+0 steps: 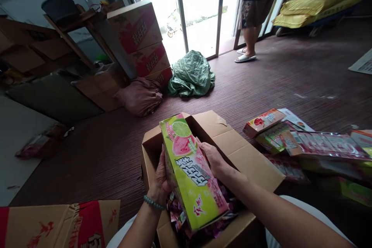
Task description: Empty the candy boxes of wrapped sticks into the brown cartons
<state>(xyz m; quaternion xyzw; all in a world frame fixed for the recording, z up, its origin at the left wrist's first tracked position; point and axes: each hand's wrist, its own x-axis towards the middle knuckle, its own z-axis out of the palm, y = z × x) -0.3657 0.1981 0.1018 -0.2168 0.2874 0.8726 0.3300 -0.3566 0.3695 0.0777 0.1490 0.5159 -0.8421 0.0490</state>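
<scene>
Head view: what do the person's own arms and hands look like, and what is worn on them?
Both forearms are bare, no sleeves or gloves visible. The left hand has a bracelet of teal-green beads at the wrist. The right hand shows no ring, watch or bracelet.

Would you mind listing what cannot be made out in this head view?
- Contents of the open carton: mostly covered by the green box that the left hand and right hand hold.
- Standing person: cut off by the top edge.
- Red-printed carton: cut by the bottom edge.
</scene>
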